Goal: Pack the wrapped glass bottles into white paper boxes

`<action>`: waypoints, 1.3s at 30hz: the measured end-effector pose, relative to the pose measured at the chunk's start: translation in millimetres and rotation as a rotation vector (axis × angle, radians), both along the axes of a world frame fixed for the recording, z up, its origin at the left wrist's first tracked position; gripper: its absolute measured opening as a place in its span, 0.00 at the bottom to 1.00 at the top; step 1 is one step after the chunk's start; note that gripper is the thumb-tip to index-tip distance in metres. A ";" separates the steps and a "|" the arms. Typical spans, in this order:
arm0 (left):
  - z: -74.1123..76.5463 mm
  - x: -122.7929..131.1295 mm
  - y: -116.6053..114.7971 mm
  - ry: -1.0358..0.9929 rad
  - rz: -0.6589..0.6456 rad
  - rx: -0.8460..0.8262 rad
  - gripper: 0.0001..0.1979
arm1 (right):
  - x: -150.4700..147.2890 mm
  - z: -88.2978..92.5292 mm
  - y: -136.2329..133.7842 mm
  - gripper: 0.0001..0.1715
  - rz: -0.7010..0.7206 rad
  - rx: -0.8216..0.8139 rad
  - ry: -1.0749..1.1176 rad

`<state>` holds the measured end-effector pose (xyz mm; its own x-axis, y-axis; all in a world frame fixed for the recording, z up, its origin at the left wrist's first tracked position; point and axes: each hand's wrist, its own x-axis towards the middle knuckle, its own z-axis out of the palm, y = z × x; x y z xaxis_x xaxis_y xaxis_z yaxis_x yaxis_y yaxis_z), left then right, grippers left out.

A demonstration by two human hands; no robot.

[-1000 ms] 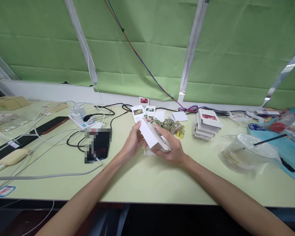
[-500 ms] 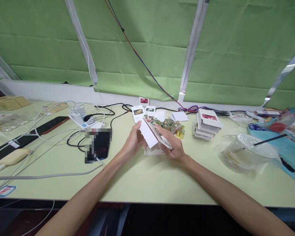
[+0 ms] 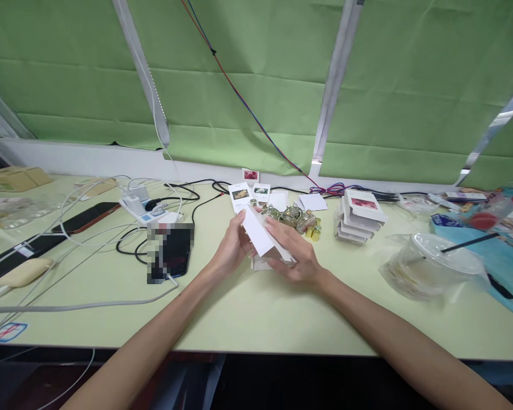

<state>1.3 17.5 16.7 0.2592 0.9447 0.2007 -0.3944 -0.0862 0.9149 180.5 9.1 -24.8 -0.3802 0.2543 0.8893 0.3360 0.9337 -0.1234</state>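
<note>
Between my hands is a white cardboard box [image 3: 260, 234], tilted above the table. My left hand [image 3: 234, 244] grips its left edge, thumb on top. My right hand [image 3: 297, 250] is closed round the right side, fingers lying over the top panel. Below the held box, part of another white box [image 3: 261, 263] shows on the table; the rest of it is hidden. Small glass bottles [image 3: 291, 215] lie in a heap just behind my hands, with little yellow vials [image 3: 314, 230] at their right.
Picture cards [image 3: 240, 195] and blank white cards [image 3: 313, 202] lie at the back. To the right are stacked white boxes [image 3: 361, 213] and a lidded cup with a straw [image 3: 436, 265]. A phone [image 3: 177, 250], a power strip [image 3: 143, 210] and loose cables occupy the left.
My right hand has pressed the box's raised right-hand panel down and inward, and its fingers now lie flatter over the box. My left hand has barely moved.
</note>
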 end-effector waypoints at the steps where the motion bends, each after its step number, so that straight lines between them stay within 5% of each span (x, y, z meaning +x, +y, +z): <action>1: -0.6 0.2 0.3 -0.003 -0.001 -0.002 0.22 | 0.1 0.7 -0.8 0.41 0.005 -0.008 -0.014; 13: -1.0 -0.2 0.2 -0.134 -0.096 -0.161 0.18 | 2.2 7.8 -1.3 0.50 0.078 -0.011 -0.081; 39: -17.3 14.0 -6.2 -0.255 -0.267 -0.373 0.17 | -17.6 1.2 -8.9 0.35 -0.026 0.175 0.214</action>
